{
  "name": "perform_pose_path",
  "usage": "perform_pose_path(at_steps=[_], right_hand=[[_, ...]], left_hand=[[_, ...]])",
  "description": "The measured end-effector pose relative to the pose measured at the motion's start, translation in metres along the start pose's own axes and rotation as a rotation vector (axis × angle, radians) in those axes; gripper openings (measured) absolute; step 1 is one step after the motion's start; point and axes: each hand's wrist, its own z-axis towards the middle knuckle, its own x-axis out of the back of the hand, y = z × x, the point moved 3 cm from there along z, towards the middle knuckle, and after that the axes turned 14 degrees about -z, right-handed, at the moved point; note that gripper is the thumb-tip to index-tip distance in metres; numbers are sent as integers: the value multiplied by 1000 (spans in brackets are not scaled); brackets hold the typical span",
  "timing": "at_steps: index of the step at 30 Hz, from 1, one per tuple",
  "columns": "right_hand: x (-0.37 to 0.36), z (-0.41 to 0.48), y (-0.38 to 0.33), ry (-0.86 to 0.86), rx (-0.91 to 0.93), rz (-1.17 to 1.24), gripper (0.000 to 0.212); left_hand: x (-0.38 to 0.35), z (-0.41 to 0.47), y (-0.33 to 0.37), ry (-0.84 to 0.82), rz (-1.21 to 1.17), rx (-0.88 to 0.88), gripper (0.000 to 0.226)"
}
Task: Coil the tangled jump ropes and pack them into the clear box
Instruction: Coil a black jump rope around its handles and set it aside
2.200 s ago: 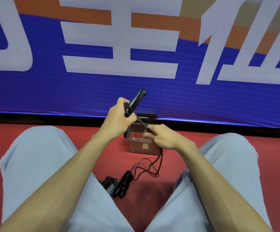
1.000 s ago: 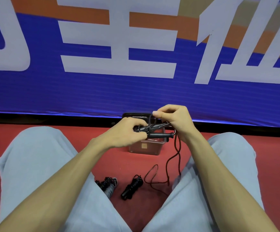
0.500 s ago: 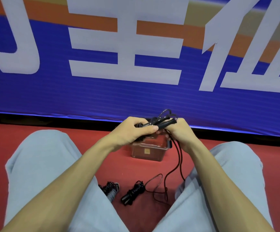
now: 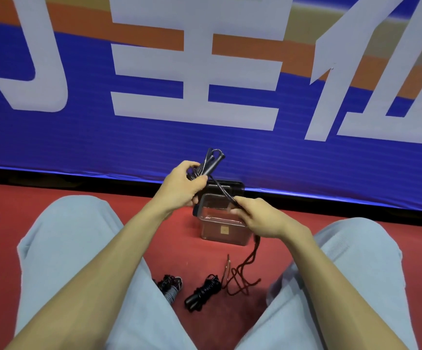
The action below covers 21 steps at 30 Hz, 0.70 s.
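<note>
Head view: left grip (image 4: 182, 185) clamps the stiff handles (image 4: 211, 164), right grip (image 4: 260, 218) pinches the light, limp rope (image 4: 221, 189), likely springy.

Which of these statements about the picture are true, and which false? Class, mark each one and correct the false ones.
1. The left hand holds the black handles. True.
2. The right hand is empty. False: the right hand pinches the cord running from the handles.
3. A coiled black rope lies on the red floor. True.
4. The clear box holds two coiled ropes. False: no rope shows inside the clear box.
</note>
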Motion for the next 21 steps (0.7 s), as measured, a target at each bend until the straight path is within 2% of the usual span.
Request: perform_pose_path(at_steps=[3, 7, 11, 15, 18, 21], right_hand=[[1, -3, -6, 53, 85, -188, 21], [5, -5, -16, 160, 182, -269, 15], [16, -6, -16, 397, 217, -189, 18], [24, -9, -6, 598, 110, -33, 16], [27, -7, 4, 609, -13, 90, 18], [23, -6, 4, 540, -27, 176, 8]], left_hand=[[2, 1, -7, -22, 214, -18, 31], [-1, -1, -10, -68, 544, -72, 37], [-10, -7, -14, -161, 718, -97, 38], [-22, -13, -17, -290, 773, -117, 29], [-33, -21, -17, -421, 830, -155, 27], [-42, -32, -14, -517, 816, -213, 32]])
